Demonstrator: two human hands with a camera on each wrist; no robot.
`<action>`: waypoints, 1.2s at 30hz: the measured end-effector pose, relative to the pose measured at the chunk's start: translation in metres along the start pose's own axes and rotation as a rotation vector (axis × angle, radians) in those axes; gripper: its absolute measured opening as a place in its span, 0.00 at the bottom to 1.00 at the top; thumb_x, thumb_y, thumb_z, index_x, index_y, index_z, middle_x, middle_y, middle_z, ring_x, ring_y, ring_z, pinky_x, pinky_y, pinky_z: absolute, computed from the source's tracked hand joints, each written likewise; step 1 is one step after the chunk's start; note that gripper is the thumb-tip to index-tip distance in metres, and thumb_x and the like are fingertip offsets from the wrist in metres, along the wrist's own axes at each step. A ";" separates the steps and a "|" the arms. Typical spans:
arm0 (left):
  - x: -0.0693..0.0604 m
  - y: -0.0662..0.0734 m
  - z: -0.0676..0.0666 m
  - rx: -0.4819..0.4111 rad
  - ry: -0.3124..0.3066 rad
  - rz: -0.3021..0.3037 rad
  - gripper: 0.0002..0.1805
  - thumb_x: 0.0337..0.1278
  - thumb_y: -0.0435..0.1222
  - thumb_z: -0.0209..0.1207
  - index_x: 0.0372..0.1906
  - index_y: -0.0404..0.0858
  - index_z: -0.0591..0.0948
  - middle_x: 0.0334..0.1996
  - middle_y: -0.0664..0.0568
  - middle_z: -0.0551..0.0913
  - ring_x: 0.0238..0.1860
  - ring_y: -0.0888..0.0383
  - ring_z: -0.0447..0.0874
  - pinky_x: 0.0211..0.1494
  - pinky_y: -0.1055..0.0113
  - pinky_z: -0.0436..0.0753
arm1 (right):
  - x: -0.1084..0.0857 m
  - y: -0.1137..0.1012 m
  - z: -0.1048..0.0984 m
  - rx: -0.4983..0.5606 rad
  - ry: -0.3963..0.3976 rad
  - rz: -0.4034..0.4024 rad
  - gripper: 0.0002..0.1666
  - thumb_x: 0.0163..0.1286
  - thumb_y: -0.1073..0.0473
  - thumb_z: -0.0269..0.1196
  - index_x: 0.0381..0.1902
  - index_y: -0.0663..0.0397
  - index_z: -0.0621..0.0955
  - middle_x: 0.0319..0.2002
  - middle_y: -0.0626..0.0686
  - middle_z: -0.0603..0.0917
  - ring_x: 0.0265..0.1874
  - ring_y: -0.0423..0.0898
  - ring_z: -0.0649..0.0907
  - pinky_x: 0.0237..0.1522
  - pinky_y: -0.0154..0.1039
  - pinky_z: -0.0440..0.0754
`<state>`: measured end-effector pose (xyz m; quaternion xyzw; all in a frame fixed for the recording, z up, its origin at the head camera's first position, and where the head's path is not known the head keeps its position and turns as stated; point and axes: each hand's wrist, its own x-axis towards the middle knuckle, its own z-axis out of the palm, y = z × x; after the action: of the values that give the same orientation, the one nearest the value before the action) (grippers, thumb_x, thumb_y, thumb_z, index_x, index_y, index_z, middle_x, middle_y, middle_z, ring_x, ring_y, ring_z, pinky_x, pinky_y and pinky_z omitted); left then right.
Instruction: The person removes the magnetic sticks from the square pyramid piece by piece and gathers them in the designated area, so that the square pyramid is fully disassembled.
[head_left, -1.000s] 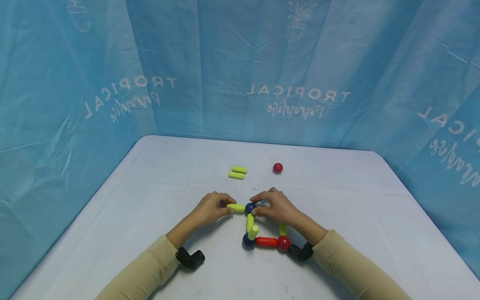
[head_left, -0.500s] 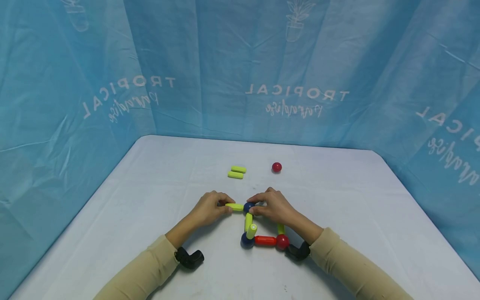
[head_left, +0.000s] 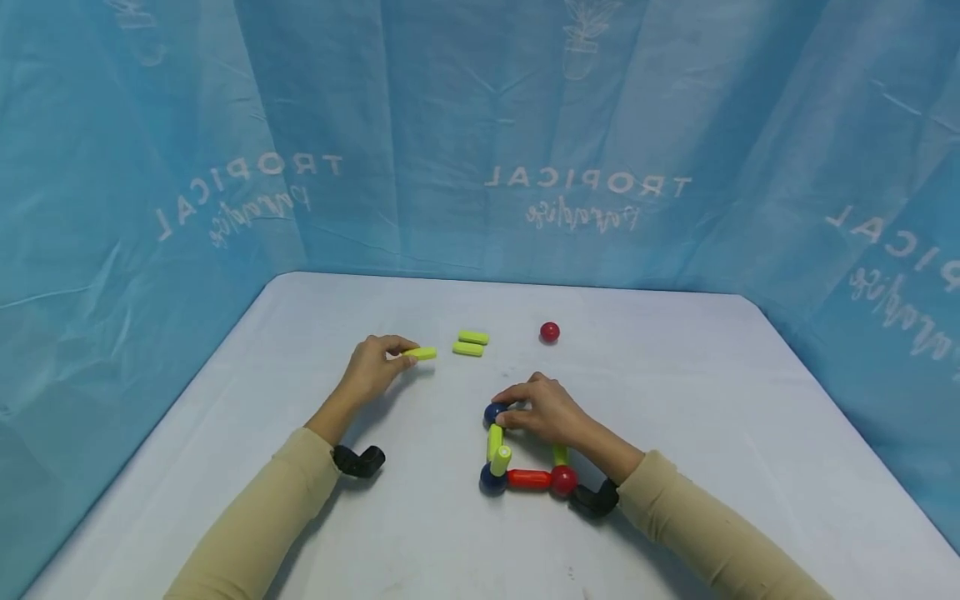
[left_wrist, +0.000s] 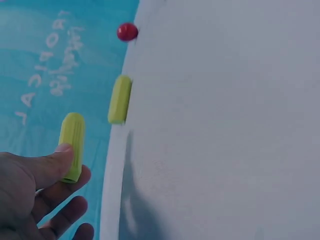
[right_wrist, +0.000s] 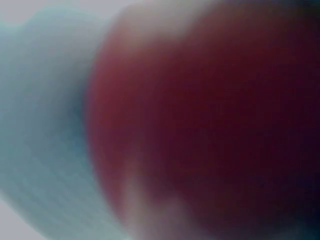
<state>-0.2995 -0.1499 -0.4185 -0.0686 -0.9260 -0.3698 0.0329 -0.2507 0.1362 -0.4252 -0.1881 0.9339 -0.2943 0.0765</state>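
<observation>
My left hand (head_left: 372,367) pinches a yellow-green stick (head_left: 422,354) at one end, left of the loose sticks; the left wrist view shows the same stick (left_wrist: 73,140) under the thumb. My right hand (head_left: 546,409) grips the dark blue ball (head_left: 492,414) at the back left corner of a frame of sticks and balls. A yellow-green stick (head_left: 494,441) joins it to a front blue ball (head_left: 491,480), from which another stick (head_left: 501,461) rises. A red stick (head_left: 529,479) links that ball to a red ball (head_left: 563,481), which blurs large in the right wrist view.
Two yellow-green sticks (head_left: 468,349) lie side by side behind the frame, with a loose red ball (head_left: 550,332) to their right. A blue printed cloth (head_left: 480,225) hangs behind and beside the white table (head_left: 675,375).
The stick in my left hand has come away from the back blue ball and moved back and to the left. My right hand has stayed on that ball.
</observation>
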 end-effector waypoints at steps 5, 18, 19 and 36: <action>0.030 -0.005 0.002 0.000 0.007 -0.058 0.14 0.60 0.38 0.59 0.51 0.42 0.82 0.50 0.44 0.79 0.55 0.47 0.71 0.51 0.56 0.74 | 0.001 0.000 0.004 -0.010 -0.007 -0.036 0.20 0.56 0.46 0.69 0.49 0.35 0.84 0.40 0.40 0.84 0.40 0.42 0.71 0.35 0.36 0.69; 0.067 -0.021 0.011 0.126 0.035 -0.123 0.14 0.60 0.36 0.58 0.51 0.42 0.81 0.54 0.44 0.79 0.61 0.44 0.65 0.68 0.46 0.54 | -0.001 -0.005 0.005 -0.026 -0.013 -0.034 0.20 0.57 0.45 0.68 0.49 0.34 0.84 0.42 0.39 0.85 0.40 0.42 0.71 0.35 0.35 0.68; 0.068 -0.022 0.012 0.136 0.034 -0.121 0.14 0.60 0.37 0.58 0.51 0.42 0.82 0.53 0.44 0.78 0.61 0.44 0.64 0.68 0.46 0.54 | -0.001 -0.005 0.004 -0.027 -0.010 -0.033 0.20 0.57 0.45 0.68 0.49 0.34 0.84 0.42 0.39 0.85 0.40 0.42 0.71 0.35 0.35 0.68; 0.040 0.015 0.004 -0.023 0.127 0.064 0.19 0.59 0.38 0.59 0.56 0.41 0.78 0.53 0.44 0.77 0.57 0.46 0.66 0.64 0.43 0.56 | 0.000 0.003 -0.001 -0.029 -0.002 -0.003 0.21 0.56 0.44 0.69 0.49 0.33 0.84 0.40 0.40 0.83 0.40 0.42 0.71 0.34 0.36 0.69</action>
<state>-0.3373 -0.1323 -0.4074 -0.0749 -0.9151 -0.3827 0.1028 -0.2523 0.1391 -0.4262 -0.1911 0.9376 -0.2808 0.0744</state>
